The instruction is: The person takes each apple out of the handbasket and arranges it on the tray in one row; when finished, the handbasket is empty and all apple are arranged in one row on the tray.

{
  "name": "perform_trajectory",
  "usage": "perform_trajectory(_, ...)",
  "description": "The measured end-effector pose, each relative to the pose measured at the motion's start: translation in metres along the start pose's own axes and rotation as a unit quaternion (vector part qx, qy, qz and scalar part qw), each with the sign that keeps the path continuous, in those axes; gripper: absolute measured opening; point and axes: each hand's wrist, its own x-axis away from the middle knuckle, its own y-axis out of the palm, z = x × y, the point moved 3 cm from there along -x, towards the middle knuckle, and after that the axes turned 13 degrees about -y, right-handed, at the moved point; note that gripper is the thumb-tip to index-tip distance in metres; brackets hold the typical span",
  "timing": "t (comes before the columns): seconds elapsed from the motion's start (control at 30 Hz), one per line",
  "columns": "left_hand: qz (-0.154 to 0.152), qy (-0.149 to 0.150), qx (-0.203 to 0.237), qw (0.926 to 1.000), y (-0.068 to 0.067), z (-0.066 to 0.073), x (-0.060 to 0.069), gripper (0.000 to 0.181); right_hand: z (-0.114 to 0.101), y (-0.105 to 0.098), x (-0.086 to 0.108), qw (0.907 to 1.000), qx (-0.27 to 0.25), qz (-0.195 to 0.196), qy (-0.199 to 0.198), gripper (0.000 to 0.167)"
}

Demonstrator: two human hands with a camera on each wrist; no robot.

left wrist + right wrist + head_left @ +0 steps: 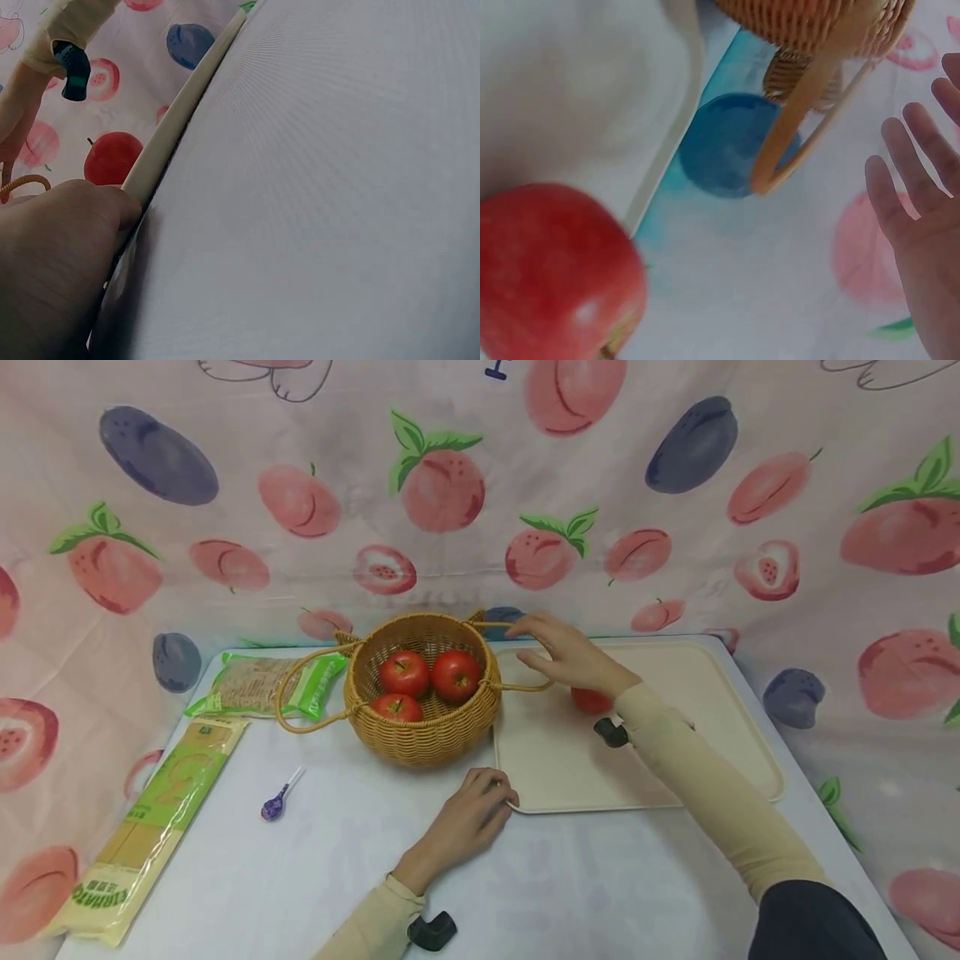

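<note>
A wicker basket (423,739) holding red apples (456,675) stands left of the beige tray (720,727). Its right handle (525,687) extends over the tray's left edge. My right hand (566,653) is above that handle; in the right wrist view its fingers (919,142) are spread and apart from the handle. Another red apple (591,700) sits on the tray, partly hidden under my right wrist. At the tray's near left corner, my left hand (468,818) grips the rim, its thumb (124,206) against the edge in the left wrist view.
Left of the basket lies a green-edged clear bag (255,685) of brownish food. A long pack of noodles (150,827) runs along the table's left edge. Between pack and basket is a purple lollipop (274,806). A fruit-print cloth (465,577) hangs behind the table.
</note>
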Motion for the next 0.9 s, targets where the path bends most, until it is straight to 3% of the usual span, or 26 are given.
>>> perform_trajectory(0.27, -0.004, -0.002, -0.003, 1.0, 0.0, 0.0, 0.0, 0.01, -0.02, 0.009, -0.028, 0.997, -0.005, -0.02, -0.074, 0.031)
perform_trajectory(0.57, 0.001, -0.002, -0.008, 1.0, -0.001, -0.001, 0.0, 0.01, -0.045, 0.024, -0.058, 0.9923, -0.008, -0.07, -0.102, 0.028)
perform_trajectory(0.9, -0.003, 0.001, -0.007, 1.0, -0.001, -0.001, 0.0, 0.011, -0.058, 0.03, -0.073, 0.9908, -0.008, -0.113, -0.074, 0.031)
